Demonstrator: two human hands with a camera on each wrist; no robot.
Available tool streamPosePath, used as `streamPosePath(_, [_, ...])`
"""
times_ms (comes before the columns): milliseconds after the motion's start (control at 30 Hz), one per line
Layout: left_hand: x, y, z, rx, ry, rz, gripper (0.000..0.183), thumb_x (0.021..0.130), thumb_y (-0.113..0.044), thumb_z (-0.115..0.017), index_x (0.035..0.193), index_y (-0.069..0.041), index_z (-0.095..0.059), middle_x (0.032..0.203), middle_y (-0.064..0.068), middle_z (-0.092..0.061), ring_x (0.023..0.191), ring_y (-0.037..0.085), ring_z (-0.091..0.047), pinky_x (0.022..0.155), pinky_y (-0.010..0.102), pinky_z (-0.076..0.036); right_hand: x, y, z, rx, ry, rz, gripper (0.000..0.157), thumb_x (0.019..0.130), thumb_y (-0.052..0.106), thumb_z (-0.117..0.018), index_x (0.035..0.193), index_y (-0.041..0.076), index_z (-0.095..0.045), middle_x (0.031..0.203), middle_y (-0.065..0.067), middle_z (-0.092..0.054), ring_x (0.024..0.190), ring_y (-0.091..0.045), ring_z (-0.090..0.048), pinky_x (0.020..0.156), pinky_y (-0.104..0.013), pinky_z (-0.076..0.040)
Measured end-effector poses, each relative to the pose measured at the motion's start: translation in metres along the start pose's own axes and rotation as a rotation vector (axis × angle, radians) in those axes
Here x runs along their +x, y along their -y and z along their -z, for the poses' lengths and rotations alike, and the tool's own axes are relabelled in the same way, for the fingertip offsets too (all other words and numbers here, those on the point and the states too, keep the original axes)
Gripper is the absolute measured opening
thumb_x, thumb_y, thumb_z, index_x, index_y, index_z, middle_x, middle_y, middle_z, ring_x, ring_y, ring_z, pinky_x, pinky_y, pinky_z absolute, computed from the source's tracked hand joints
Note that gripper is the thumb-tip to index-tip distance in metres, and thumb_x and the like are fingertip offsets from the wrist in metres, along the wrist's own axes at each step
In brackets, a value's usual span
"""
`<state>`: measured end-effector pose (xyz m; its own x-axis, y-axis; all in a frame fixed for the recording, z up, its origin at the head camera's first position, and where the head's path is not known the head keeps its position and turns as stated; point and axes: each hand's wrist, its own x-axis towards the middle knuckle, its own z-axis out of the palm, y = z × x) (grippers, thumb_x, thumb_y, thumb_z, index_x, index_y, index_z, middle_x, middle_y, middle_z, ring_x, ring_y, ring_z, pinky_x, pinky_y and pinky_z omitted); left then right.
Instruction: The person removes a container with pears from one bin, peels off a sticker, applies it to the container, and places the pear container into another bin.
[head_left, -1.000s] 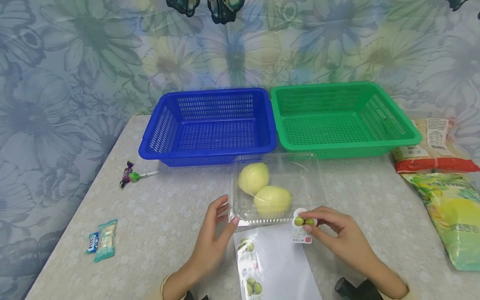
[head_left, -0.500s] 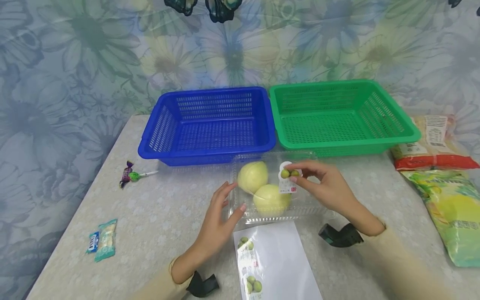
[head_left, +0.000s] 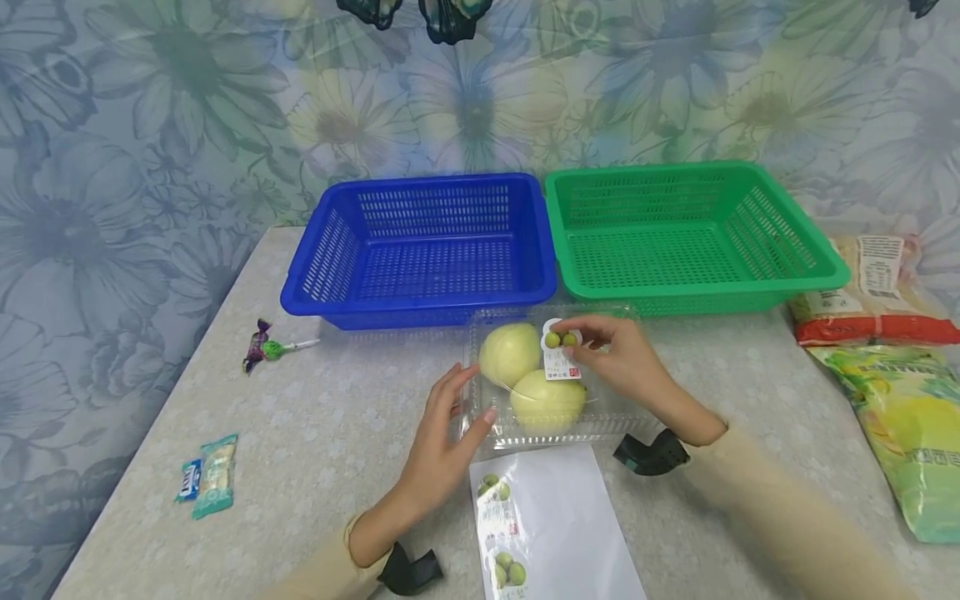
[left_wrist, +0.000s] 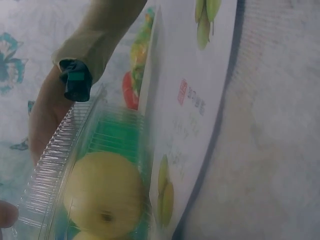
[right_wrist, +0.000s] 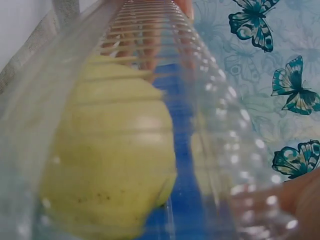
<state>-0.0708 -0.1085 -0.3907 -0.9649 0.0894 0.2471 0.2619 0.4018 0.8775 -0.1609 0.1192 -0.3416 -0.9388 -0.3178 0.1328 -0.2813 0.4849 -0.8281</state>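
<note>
A clear plastic clamshell box holds two pale yellow-green fruits, and its lid is down. My right hand pinches a white sticker printed with green fruit, over the middle of the lid; whether the sticker touches the plastic I cannot tell. My left hand has its fingers spread and touches the box's left side. In the right wrist view one fruit shows large through the box wall. Just in front of the box lies a white sticker sheet with more fruit labels down its left side.
Behind the box stand a blue basket and a green basket. Two packaged bags, one red and beige and one yellow-green, lie at the right. Wrapped candy, a lollipop and small snack packets lie at the left.
My right hand has carried the sticker from the box's front edge up and left over the lid. The left hand has shifted slightly onto the box's side.
</note>
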Motion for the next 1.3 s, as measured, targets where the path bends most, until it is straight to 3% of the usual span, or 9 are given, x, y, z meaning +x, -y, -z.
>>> streamPosePath(533, [-0.001, 0.006, -0.002, -0.022, 0.000, -0.011, 0.052, 0.089, -0.023, -0.056, 0.136, -0.025, -0.034, 0.146, 0.011, -0.025, 0.135, 0.023, -0.028, 0.099, 0.048, -0.038, -0.003, 0.000, -0.006, -0.066, -0.040, 0.023, 0.026, 0.079, 0.004, -0.064, 0.103, 0.010, -0.067, 0.099, -0.005, -0.070, 0.091, -0.018, -0.058, 0.076, -0.030, -0.045])
streamPosePath(933, [-0.002, 0.006, -0.003, -0.016, 0.003, -0.015, 0.053, 0.089, -0.023, -0.056, 0.137, -0.016, -0.035, 0.147, 0.008, -0.025, 0.130, 0.025, -0.035, 0.098, 0.047, -0.040, -0.008, -0.004, -0.009, -0.225, -0.081, 0.249, 0.032, 0.075, 0.003, -0.069, 0.105, 0.010, -0.064, 0.111, -0.011, -0.058, 0.102, -0.025, -0.051, 0.072, -0.033, -0.045])
streamPosePath(1167, [-0.002, 0.006, -0.003, -0.010, 0.000, -0.021, 0.053, 0.089, -0.023, -0.056, 0.137, -0.016, -0.035, 0.147, 0.008, -0.025, 0.132, 0.025, -0.032, 0.099, 0.047, -0.039, -0.013, -0.003, -0.009, -0.313, -0.075, 0.327, 0.036, 0.075, 0.010, -0.070, 0.111, 0.010, -0.062, 0.121, -0.015, -0.053, 0.116, -0.032, -0.044, 0.093, -0.050, -0.039])
streamPosePath(1300, [-0.002, 0.006, -0.003, -0.003, 0.000, -0.023, 0.053, 0.090, -0.023, -0.055, 0.137, -0.016, -0.034, 0.147, 0.008, -0.024, 0.132, 0.025, -0.032, 0.098, 0.048, -0.039, -0.015, -0.004, -0.008, -0.351, -0.064, 0.373, 0.037, 0.077, 0.013, -0.070, 0.112, 0.010, -0.062, 0.124, -0.014, -0.052, 0.118, -0.031, -0.045, 0.097, -0.050, -0.039])
